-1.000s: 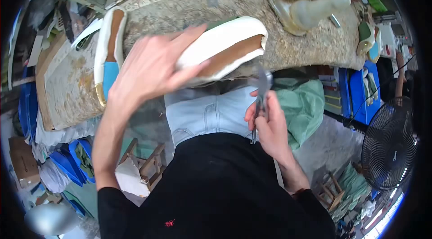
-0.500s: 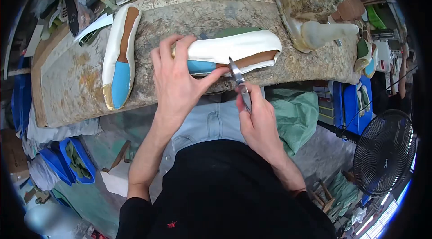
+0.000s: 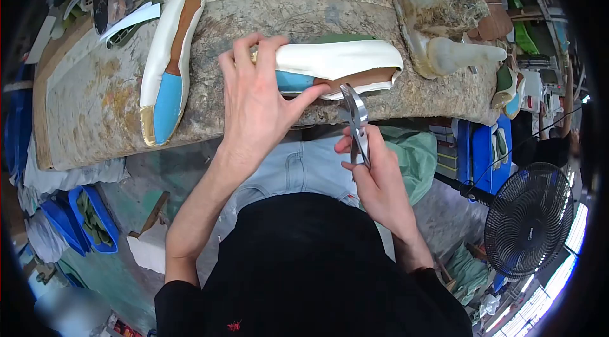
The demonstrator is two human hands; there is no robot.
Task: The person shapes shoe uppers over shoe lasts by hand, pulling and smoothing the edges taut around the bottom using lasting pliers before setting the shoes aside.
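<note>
A white shoe upper on a last (image 3: 333, 58) lies sole up on the worn bench, its brown insole and blue heel section showing. My left hand (image 3: 254, 105) is wrapped over its heel end, thumb pressed along the near edge of the sole. In my right hand (image 3: 384, 188) is a pair of metal lasting pliers (image 3: 358, 123), handles in the palm. Their curved jaws point up beside the near edge of the upper; whether they touch it I cannot tell. A matching white shoe (image 3: 166, 105) with a gold heel rests sole up at the left.
A pale stand with a rounded horn (image 3: 460, 57) rises from the bench (image 3: 279, 10) at the right. Below right is a black fan (image 3: 530, 223), near a blue crate (image 3: 485, 153). Blue bins (image 3: 95, 220) stand on the floor at left. Green sheeting (image 3: 412, 159) hangs beside my legs.
The pliers have turned and swung slightly right and down, their tips leaving the white edge over the sole. My left hand keeps hold of the shoe. The whole view has shifted a little.
</note>
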